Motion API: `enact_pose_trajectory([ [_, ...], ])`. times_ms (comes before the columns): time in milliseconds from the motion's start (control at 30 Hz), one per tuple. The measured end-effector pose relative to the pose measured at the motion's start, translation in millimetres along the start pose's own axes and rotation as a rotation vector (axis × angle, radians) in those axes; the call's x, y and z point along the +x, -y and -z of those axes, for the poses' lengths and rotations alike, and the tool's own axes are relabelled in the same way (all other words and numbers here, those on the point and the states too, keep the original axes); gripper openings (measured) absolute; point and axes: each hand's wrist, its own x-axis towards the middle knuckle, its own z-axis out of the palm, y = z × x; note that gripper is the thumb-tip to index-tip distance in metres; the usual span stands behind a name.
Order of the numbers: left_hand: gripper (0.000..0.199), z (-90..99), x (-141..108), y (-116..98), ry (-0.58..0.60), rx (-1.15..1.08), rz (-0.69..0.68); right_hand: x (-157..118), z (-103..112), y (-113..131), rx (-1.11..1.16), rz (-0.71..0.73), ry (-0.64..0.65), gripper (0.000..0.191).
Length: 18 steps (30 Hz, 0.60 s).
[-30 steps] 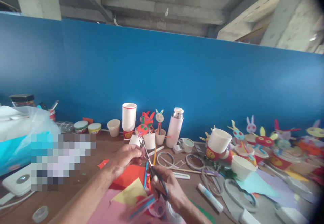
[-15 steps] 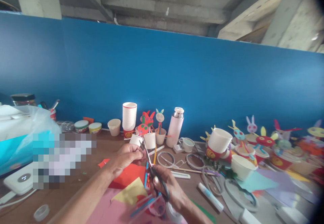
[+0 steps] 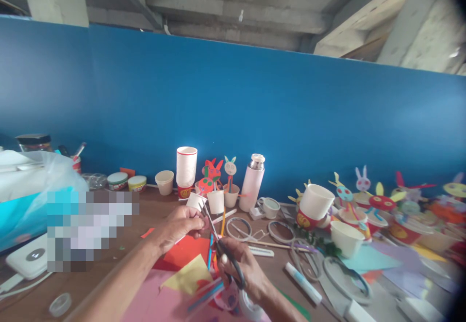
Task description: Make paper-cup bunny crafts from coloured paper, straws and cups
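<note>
My right hand (image 3: 240,261) is closed round the black handles of a pair of scissors (image 3: 226,253). Their blades point up and away from me and stand slightly apart. My left hand (image 3: 185,224) pinches what looks like a small piece of pink paper (image 3: 206,223), right beside the blades; its shape is mostly hidden by the fingers. Under the hands lie a red sheet (image 3: 182,252), a yellow sheet (image 3: 190,274) and a larger pink sheet (image 3: 145,297). Just beyond my left hand is a white paper cup (image 3: 195,201).
A cup stack (image 3: 186,167), a pink flask (image 3: 252,184) and cups with paper rabbit figures (image 3: 230,169) stand by the blue partition (image 3: 236,99). Tape rolls (image 3: 239,229), a utility knife (image 3: 260,251) and a glue stick (image 3: 303,283) lie right. A plastic bag (image 3: 36,196) sits left.
My left hand and forearm have shifted slightly to the left, covering more of the red scrap. The scissors have barely moved in my right hand.
</note>
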Motion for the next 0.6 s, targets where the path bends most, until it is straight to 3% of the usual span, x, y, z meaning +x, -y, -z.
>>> enact_pose_trajectory([
  [267, 0.008, 0.7, -0.4, -1.4, -0.001, -0.022, 0.026, 0.6, 6.7, -9.1, -0.054, 0.007, 0.016, 0.048],
  [600, 0.012, 0.3, -3.3, -8.0, 0.044, -0.023, 0.021, -3.8, 11.6, 15.7, -0.148, -0.008, 0.067, 0.050],
])
